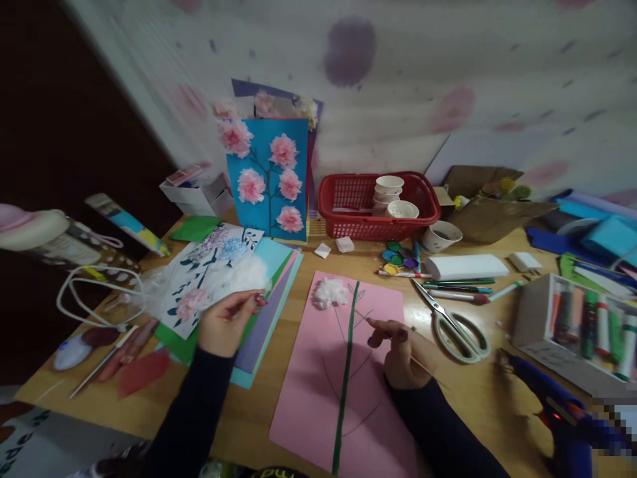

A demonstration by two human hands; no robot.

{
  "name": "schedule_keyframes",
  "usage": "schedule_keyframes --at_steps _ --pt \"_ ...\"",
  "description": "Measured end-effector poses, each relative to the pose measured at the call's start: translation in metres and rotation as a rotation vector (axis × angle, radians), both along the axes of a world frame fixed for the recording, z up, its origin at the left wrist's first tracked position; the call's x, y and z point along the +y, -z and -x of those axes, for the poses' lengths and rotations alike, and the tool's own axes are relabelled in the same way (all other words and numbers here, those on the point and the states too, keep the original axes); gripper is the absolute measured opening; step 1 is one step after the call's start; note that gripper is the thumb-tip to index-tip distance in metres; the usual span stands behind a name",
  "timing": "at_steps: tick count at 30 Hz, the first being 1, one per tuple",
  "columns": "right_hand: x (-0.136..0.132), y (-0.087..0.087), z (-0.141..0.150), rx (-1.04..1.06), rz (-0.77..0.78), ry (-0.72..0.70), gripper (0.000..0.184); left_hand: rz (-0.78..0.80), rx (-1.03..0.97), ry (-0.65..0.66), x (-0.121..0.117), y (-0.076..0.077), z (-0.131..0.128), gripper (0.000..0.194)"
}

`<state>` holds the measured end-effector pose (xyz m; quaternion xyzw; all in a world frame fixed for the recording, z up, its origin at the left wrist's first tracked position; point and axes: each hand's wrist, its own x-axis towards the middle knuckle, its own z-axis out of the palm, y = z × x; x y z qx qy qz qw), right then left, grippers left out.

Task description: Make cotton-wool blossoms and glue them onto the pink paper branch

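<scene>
Left hand (223, 326) pinched, contents unclear; right hand (405, 355) loosely grips thin stick (428, 374) over pink paper (306, 392). Probably stem-painting; next calls for tracing pencilled branches (362, 421).

And at the far side, a red basket (348, 228) holding paper cups (389, 184); right, a brown paper bag (497, 218); left, a patterned bottle (60, 240)!

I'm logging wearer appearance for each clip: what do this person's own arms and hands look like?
The left hand and right hand are ungloved, with dark, reddish-looking nails. The left sleeve and right sleeve are long and dark, navy or near-black, reaching about the wrists.
</scene>
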<state>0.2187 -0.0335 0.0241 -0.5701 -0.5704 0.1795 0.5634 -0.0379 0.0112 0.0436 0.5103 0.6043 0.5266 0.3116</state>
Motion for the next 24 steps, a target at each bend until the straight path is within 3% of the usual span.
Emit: schedule_keyframes --at_steps 4,7,11,14,17,20,24 --pt "0.016 0.005 -0.01 0.039 -0.023 0.078 0.032 -0.041 0.123 -0.173 -0.003 -0.007 0.053 0.019" --pt "0.025 0.009 -0.012 0.075 0.006 0.025 0.021 -0.1 0.132 -0.142 -0.007 -0.012 0.067 0.014" --pt "0.023 -0.007 0.012 0.194 0.053 -0.23 0.034 -0.135 0.097 0.28 -0.021 -0.028 0.031 0.029" --pt "0.01 -0.032 0.045 0.234 0.197 -0.497 0.036 -0.011 -0.205 0.541 -0.034 -0.038 -0.016 0.036" --pt "-0.009 -0.045 0.061 0.278 0.43 -0.651 0.035 0.2 -0.523 0.672 -0.042 -0.042 -0.044 0.042" --pt "-0.026 -0.038 0.038 0.23 0.477 -0.481 0.038 0.251 -0.459 0.626 -0.039 -0.037 -0.04 0.038" --pt "-0.045 -0.032 -0.031 -0.035 0.346 -0.104 0.036 0.155 -0.174 0.454 -0.028 -0.023 -0.013 0.023"
